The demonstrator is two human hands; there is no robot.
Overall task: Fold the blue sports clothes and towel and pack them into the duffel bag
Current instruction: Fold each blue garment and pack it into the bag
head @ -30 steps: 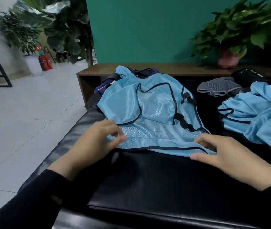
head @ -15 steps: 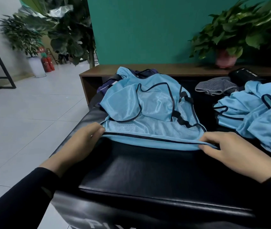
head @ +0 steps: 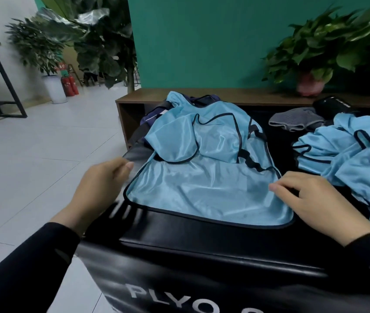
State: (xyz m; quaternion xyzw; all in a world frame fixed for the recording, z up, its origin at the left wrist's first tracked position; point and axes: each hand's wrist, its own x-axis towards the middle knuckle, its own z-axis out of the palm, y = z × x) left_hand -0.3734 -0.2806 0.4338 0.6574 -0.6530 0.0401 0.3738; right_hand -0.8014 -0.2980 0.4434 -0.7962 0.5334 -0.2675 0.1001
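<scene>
A: Head view only. Blue jersey lies spread on the black padded box, hem toward the person, neck end away toward the dark duffel bag, which pokes out behind it.

B: Hands?

A: Left hand is at the jersey's left edge, fingers curled; looks like it pinches the trim, but blur means I cannot tell for sure. Right hand rests on the right hem corner, fingers loosely bent, pressing the cloth flat, not clearly gripping.

B: Key relation?

A: The jersey sits between the two hands, its long axis running away from the person, hem edge crossways from hand to hand. Both hands are about equally near, one per side. My guess is that a lengthwise fold comes next, one side carried across to the other.

B: The rest?

A: More blue clothes heaped at the right, just beside the right hand, unfolded. Grey item behind them, possibly the towel. Nothing visibly packed. Potted plant on the wooden shelf behind.
</scene>
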